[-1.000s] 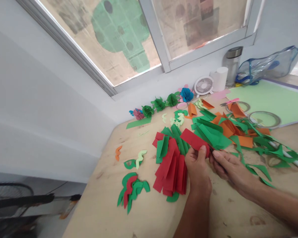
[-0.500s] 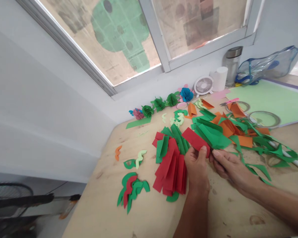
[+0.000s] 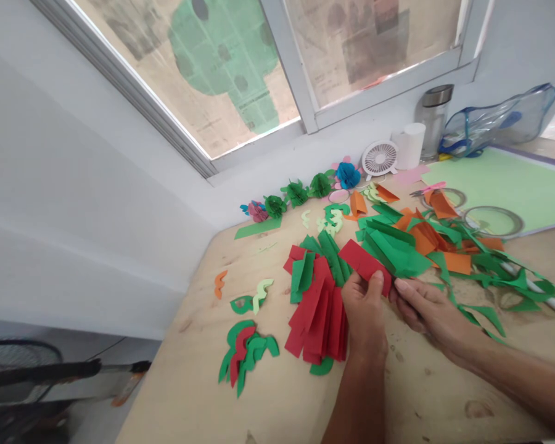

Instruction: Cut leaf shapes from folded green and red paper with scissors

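Observation:
My left hand (image 3: 366, 308) is closed on a folded piece of red paper (image 3: 361, 258), with the thumb pressed on its face near the right end. Close against that end is my right hand (image 3: 420, 305), its thumb and fingers closed. A small dark sliver shows at its fingertips, but what it holds is mostly hidden. Left of my hands lies a pile of folded red paper strips (image 3: 321, 314), with folded green paper pieces (image 3: 303, 277) among them. Behind the held piece is a heap of folded green paper (image 3: 398, 250).
Cut wavy green and red shapes (image 3: 245, 357) lie at the left. Orange paper (image 3: 425, 237), green scraps (image 3: 493, 317) and tape rolls (image 3: 493, 222) cover the right. Paper flowers (image 3: 296, 193), a small fan (image 3: 379, 159) and a glass bottle (image 3: 435, 123) stand along the wall.
My left hand has shifted very slightly with the red paper still in it. The right hand stays at the paper's right end, and the things on the table have not moved.

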